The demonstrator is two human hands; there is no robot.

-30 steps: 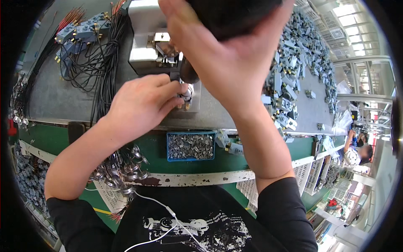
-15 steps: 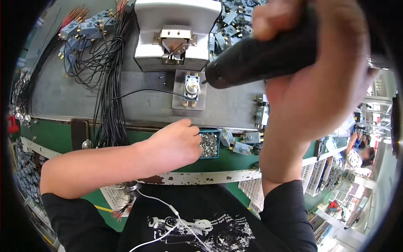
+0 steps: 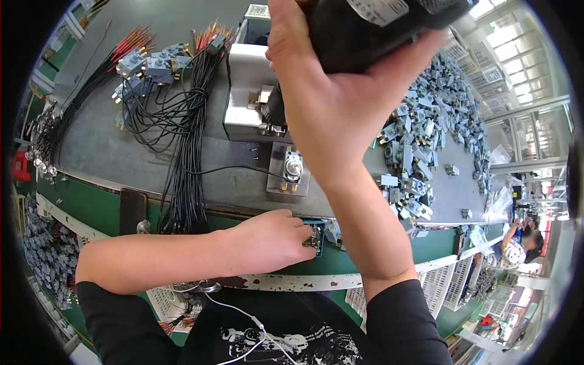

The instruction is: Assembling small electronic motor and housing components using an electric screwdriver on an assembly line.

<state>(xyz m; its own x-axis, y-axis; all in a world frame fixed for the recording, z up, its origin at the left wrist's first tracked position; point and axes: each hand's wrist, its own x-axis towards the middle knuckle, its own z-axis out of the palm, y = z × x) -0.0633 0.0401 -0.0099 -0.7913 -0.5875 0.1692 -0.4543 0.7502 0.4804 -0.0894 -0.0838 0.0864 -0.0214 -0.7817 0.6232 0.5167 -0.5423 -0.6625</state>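
Observation:
A black power screwdriver (image 3: 359,45) fills the top of the view, with my right hand (image 3: 334,115) wrapped round it. Its front end reaches the metal mechanism (image 3: 260,100) of a pale box (image 3: 246,61); the tip is hidden. Below, a small grey block with brass pins and a round metal part (image 3: 293,167) lies on a metal plate (image 3: 277,185). A black wire (image 3: 234,168) runs to the block from the left. At a blue tray of small metal parts (image 3: 319,240), my left hand (image 3: 277,240) has curled fingers at the contents; what they pinch is hidden.
Bundled black wires (image 3: 190,140) hang over the bench edge beside several wired grey blocks (image 3: 155,68). Many loose grey blocks (image 3: 413,146) lie on the right. A chipped white rail (image 3: 304,283) runs along the near side. Another person (image 3: 517,246) sits far right.
My right hand has moved left and up, taking the screwdriver from beside the block to the pale box. My left hand has gone deeper over the blue tray. The view has shifted.

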